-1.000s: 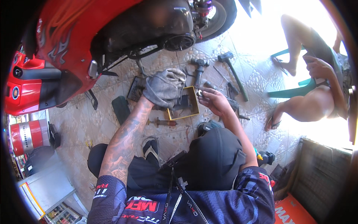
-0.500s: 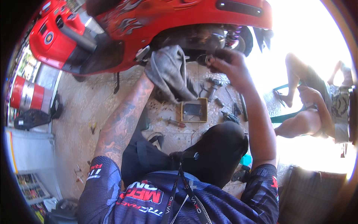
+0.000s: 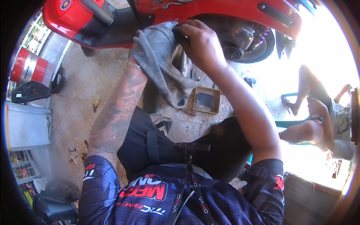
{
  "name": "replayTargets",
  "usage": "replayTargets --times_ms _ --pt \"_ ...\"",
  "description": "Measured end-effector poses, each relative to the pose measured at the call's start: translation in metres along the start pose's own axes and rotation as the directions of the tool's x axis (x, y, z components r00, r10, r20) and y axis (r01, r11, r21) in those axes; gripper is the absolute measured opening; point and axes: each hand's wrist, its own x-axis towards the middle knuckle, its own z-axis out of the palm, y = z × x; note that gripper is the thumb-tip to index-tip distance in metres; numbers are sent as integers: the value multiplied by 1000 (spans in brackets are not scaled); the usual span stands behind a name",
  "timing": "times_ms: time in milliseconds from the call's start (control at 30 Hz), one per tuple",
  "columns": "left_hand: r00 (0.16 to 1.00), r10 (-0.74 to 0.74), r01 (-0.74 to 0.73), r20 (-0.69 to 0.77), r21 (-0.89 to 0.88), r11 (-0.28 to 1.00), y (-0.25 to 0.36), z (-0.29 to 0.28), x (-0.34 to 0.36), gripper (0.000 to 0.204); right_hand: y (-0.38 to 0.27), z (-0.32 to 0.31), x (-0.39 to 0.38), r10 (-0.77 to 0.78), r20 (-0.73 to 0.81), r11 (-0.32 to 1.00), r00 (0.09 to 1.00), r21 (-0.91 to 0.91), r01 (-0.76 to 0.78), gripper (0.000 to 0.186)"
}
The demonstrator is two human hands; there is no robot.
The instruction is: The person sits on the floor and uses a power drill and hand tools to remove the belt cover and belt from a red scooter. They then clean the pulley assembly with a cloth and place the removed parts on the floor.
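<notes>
A grey rag is draped over my left hand, which grips it from underneath, and its loose end hangs toward the floor. The cloth covers those fingers; only the wrist with a chain bracelet shows. My right hand is closed at the rag's upper right edge, palm turned away. A small dark thing shows by its fingertips, too hidden to name. Just beyond both hands stands a red scooter, its engine and rear wheel exposed below the body panel.
On the tiled floor below the rag lies a yellow-rimmed box with a dark inside. Pliers and other tools lie to the left. A red and white drum stands far left. At right, another person sits.
My right hand has moved left, from apart near the engine to against the rag. The view has shifted, so the scooter appears higher and further right. The rag hangs lower over the floor tools.
</notes>
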Motion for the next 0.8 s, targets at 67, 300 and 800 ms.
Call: replayTargets --times_ms 67,300,800 --pt "1000 -6 7 21 -43 999 -8 1 -2 23 5 8 1 48 14 997 999 -61 -47 21" --pt "939 -285 301 193 -61 952 -51 14 -16 32 69 37 16 468 603 238 646 618 -750 19" --pt "692 -651 721 312 -351 598 -88 70 -92 44 244 122 -363 910 413 298 -40 -719 -628 36"
